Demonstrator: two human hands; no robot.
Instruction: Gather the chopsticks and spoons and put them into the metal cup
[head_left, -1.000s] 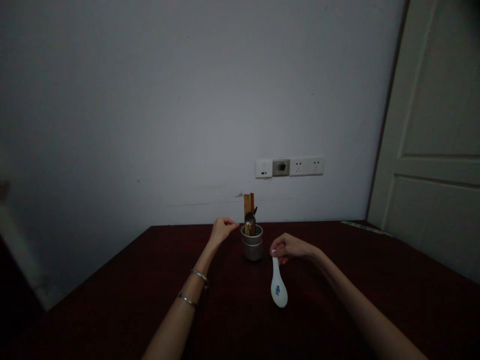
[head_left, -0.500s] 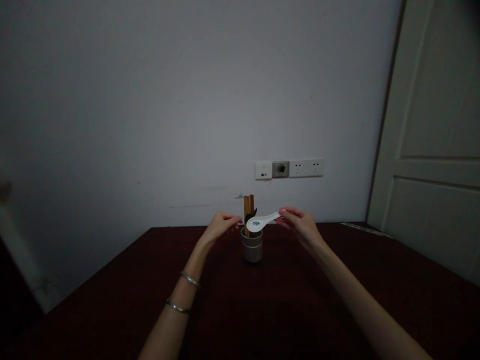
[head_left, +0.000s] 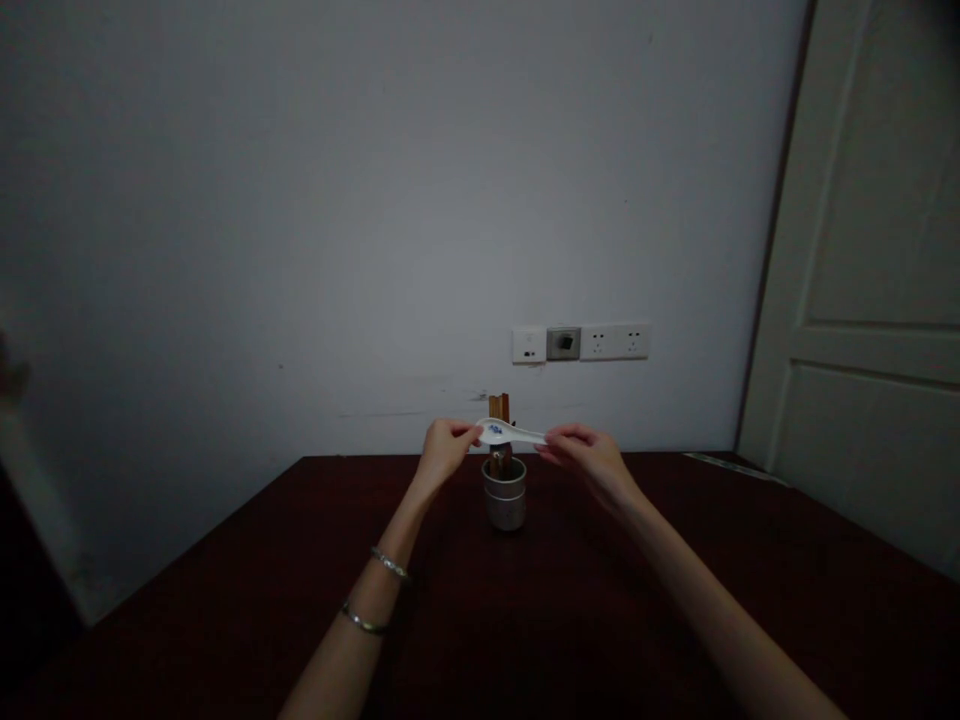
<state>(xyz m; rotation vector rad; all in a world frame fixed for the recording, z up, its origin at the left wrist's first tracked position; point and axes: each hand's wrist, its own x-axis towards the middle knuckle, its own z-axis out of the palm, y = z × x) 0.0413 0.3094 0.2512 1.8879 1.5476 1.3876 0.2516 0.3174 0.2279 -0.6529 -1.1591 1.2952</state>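
A white soup spoon (head_left: 504, 433) with a blue mark in its bowl is held almost level between my two hands. My left hand (head_left: 444, 447) pinches the edge of the bowl between thumb and fingers. The end of the handle is gripped by my right hand (head_left: 589, 456). Just behind and below the spoon stands a grey metal holder (head_left: 505, 507). Wooden chopsticks (head_left: 499, 407) rise upright from it, partly covered by the spoon. A dark utensil beside them is mostly hidden.
The holder rests on a dark red table (head_left: 450, 620) whose far edge meets a pale wall. Wall sockets and switches (head_left: 581, 343) sit above it. On the right is a white panelled door (head_left: 870, 300). A thin strip (head_left: 735, 467) lies at the table's far right.
The spoon has moved slightly left and turned from a slant to nearly level. My left hand has taken hold of its bowl. The right hand has shifted a little left, still on the handle.
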